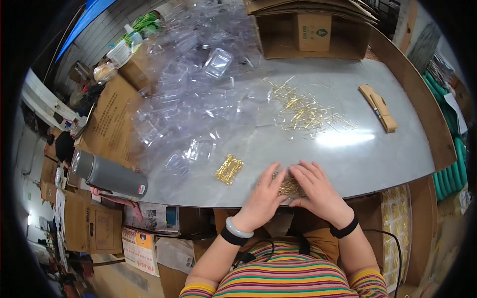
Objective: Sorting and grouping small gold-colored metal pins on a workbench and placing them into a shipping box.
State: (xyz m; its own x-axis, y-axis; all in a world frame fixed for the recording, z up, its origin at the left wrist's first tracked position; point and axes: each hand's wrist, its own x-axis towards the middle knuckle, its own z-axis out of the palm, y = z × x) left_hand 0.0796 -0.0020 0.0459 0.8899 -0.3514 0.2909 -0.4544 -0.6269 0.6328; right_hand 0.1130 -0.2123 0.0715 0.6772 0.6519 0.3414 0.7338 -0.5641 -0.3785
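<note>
At the near table edge, a bunch of thin gold metal hooks [290, 186] sits between my two cupped hands. My left hand [262, 197] presses against its left side, fingers pointing away from me. From the right, my right hand [318, 191] closes over it with the fingers bent around. Left of my hands lies a small clear plastic box [229, 169] filled with gold hooks. Farther off, a loose scatter of the same gold hooks [308, 111] is spread on the grey tabletop [343, 161]. My palms and part of the bunch are hidden.
Clear plastic boxes [184, 99] heap over the table's left side. A grey bottle [112, 174] lies at the left edge. On the right is a folded brown paper strip [378, 108]. An open cardboard box [278, 38] stands at the back; a cardboard wall [422, 94] borders the right.
</note>
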